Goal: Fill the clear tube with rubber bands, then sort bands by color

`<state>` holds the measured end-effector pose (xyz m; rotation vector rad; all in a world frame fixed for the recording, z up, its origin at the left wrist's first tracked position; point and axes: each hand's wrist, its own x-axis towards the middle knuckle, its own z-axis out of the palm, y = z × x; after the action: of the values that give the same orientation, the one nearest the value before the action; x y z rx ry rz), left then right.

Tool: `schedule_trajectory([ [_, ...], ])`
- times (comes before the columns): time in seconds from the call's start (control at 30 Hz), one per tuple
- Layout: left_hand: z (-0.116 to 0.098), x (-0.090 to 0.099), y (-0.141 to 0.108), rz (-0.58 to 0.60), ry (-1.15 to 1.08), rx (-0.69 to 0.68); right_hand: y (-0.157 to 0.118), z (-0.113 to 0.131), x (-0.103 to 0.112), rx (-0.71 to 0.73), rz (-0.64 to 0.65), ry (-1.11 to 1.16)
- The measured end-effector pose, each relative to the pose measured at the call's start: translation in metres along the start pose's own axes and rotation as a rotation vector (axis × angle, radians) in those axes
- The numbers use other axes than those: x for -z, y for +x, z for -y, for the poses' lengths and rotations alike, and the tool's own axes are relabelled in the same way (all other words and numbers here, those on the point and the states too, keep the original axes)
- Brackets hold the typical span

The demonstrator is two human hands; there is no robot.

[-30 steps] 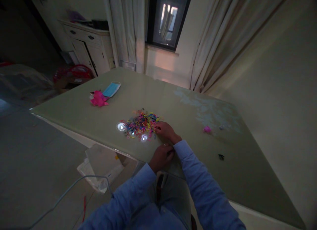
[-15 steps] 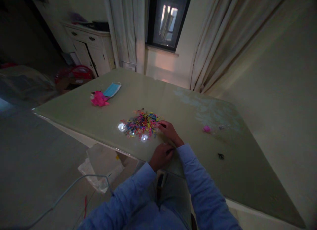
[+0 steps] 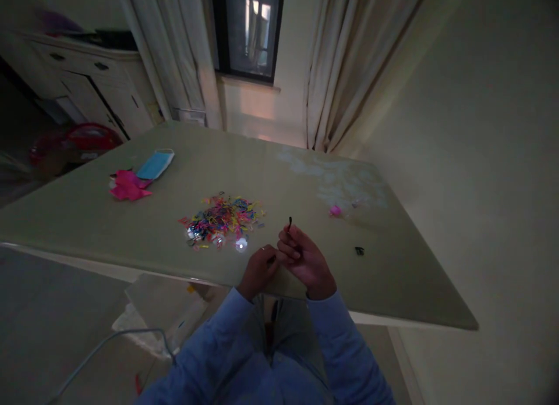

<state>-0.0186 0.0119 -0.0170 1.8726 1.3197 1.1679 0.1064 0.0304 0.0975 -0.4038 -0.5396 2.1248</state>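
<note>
Black and slim, a short, thin strip (image 3: 290, 221) stands nearly upright above the fingertips of the bare right hand (image 3: 304, 258), pinched between thumb and forefinger with the other fingers curled in towards the palm. The bare left hand (image 3: 257, 272) rests near the front edge of the pale green, glossy-topped table (image 3: 196, 166), just beside the right one, its fingers bent inwards; whether it has hold of anything cannot be told. Both arms wear light blue long sleeves. Ahead and to the left of the hands, a loose pile of thin, multicoloured, band-like pieces (image 3: 227, 216) in pink, yellow, blue, orange and dark tones spreads over the tabletop, with bright round light reflections along its near side. To the right of the hands lies a little cluster of black pieces (image 3: 358, 251), well apart from the pile; beyond it sit a small bright pink item (image 3: 335, 210) and a small clear, shiny scrap (image 3: 355, 204), too blurred to identify. Towards the table's far left, a crumpled hot-pink piece (image 3: 130, 185) lies against a light blue face mask with white edging (image 3: 155, 164).
</note>
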Motion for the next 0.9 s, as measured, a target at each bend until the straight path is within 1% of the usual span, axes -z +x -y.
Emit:
schedule_trajectory([
  [0.2,-0.003,0.002,0.001,-0.041,0.015,-0.005,-0.014,0.007,0.003,0.046,-0.008,-0.040],
  [0.3,-0.003,0.002,0.001,-0.038,-0.003,0.004,-0.022,0.010,0.006,0.070,-0.030,-0.050],
  [0.4,-0.001,0.003,0.001,-0.040,-0.004,0.008,-0.034,0.015,0.015,0.107,-0.064,-0.051],
  [0.5,0.002,0.003,0.001,-0.047,0.013,0.017,-0.051,0.024,0.029,0.168,-0.121,-0.069],
  [0.73,0.004,0.008,0.002,-0.036,0.011,0.041,-0.096,0.056,0.069,0.311,-0.310,-0.217],
  [0.83,0.002,0.009,0.002,-0.038,0.010,0.062,-0.111,0.068,0.091,0.395,-0.458,-0.357],
  [0.9,0.001,0.010,0.002,-0.047,0.019,0.080,-0.120,0.074,0.108,0.481,-0.611,-0.492],
])
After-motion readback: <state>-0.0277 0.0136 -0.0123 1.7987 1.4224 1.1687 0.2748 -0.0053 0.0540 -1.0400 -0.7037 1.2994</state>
